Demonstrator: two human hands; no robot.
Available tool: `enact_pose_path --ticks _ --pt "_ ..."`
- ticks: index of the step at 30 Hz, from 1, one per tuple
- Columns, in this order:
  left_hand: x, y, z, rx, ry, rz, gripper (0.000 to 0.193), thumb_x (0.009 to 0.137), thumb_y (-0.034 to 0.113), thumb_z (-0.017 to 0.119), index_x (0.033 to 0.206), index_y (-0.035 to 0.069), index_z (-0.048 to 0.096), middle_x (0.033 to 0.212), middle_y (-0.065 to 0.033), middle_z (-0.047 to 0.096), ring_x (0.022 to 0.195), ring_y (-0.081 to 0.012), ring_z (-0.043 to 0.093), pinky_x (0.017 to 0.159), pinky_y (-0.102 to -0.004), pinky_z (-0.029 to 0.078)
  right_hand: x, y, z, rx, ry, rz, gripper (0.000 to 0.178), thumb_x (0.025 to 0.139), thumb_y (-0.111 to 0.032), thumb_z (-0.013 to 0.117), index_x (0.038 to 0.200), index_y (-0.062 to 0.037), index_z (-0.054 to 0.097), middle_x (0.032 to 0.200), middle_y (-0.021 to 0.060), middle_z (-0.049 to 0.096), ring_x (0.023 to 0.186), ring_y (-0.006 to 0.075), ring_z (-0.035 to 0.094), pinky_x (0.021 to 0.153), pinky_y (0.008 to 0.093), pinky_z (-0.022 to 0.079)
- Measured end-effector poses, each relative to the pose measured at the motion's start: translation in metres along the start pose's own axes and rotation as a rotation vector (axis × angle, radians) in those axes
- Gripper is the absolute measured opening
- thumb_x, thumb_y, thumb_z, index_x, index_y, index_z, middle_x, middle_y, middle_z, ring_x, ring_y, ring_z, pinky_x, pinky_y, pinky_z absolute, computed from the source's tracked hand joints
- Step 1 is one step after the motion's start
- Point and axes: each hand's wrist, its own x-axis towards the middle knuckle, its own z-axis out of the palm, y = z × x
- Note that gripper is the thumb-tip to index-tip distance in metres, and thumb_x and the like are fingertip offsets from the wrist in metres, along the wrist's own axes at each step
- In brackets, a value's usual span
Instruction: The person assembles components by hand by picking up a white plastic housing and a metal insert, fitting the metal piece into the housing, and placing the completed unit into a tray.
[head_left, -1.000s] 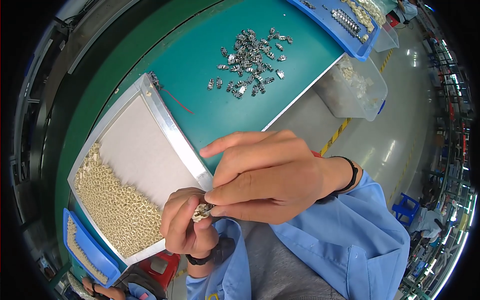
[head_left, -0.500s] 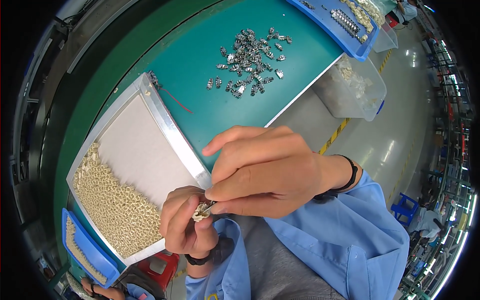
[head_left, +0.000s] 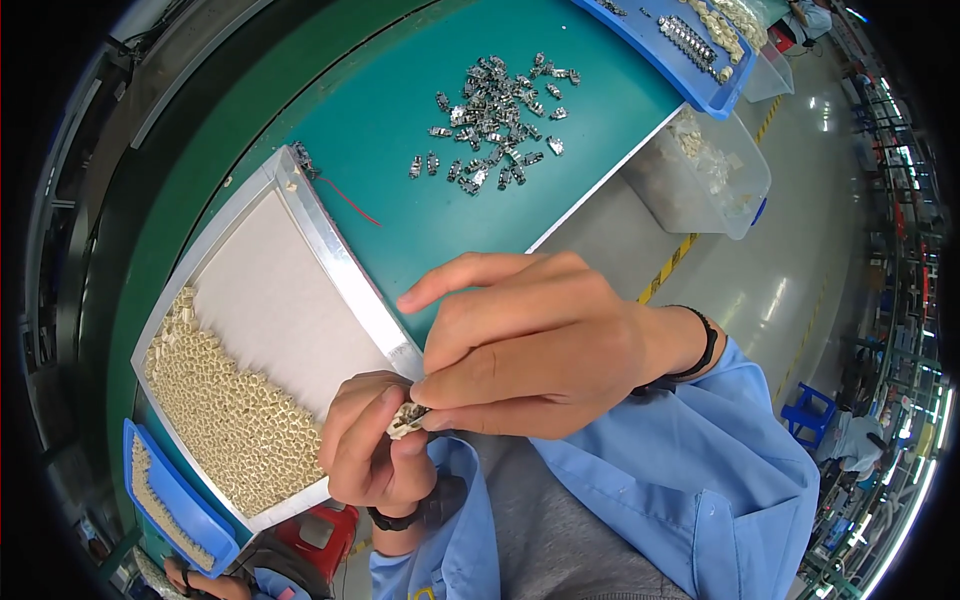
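Thumb and fingers of the left hand (head_left: 362,438) pinch a small cream piece (head_left: 402,425), irregular and knobbly, with a darker patch along its right side. There the right hand (head_left: 545,350) closes thumb and forefinger on a dark metal part (head_left: 415,411), mostly hidden by the fingertips. Just beside the hands, a metal-rimmed tray (head_left: 340,265) holds heaped cream pieces (head_left: 235,425). Farther out, silvery metal parts (head_left: 495,110) lie scattered on the green bench (head_left: 370,130).

Between the fingers (head_left: 358,438) at seven o'clock lies a part (head_left: 405,424) — on the table (head_left: 600,110), loose pieces (head_left: 490,112) at twelve, a tray (head_left: 275,275) at nine.
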Motion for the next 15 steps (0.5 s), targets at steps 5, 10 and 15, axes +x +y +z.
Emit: enact_pose_path --ticks 5,10,15 --pt "0.000 0.001 0.001 -0.042 -0.016 -0.013 0.033 0.098 0.022 0.064 0.111 -0.007 0.066 0.085 -0.0183 0.067 0.069 -0.0280 0.065 0.062 -0.0397 0.055 -0.001 -0.003 -0.001 -0.001 -0.017 -0.014 0.012 0.082 -0.007 0.081 0.086 0.0011 0.073 0.082 0.0062 0.066 0.059 0.0167 0.062 0.083 0.0434 0.058" --pt "-0.002 0.001 -0.001 -0.044 -0.029 -0.015 0.031 0.097 0.021 0.064 0.113 -0.006 0.066 0.087 -0.0182 0.067 0.070 -0.0278 0.066 0.063 -0.0392 0.055 -0.004 -0.002 0.002 -0.027 -0.028 -0.061 0.012 0.083 -0.008 0.079 0.088 0.0013 0.073 0.083 0.0062 0.066 0.060 0.0163 0.062 0.081 0.0416 0.058" --pt "-0.003 -0.001 -0.002 -0.019 -0.006 -0.018 0.030 0.095 0.017 0.066 0.115 -0.006 0.066 0.092 -0.0189 0.067 0.072 -0.0283 0.066 0.065 -0.0384 0.055 -0.008 0.003 0.012 -0.100 -0.006 -0.120 0.015 0.084 -0.010 0.079 0.091 0.0010 0.073 0.087 0.0068 0.067 0.061 0.0162 0.062 0.080 0.0399 0.057"
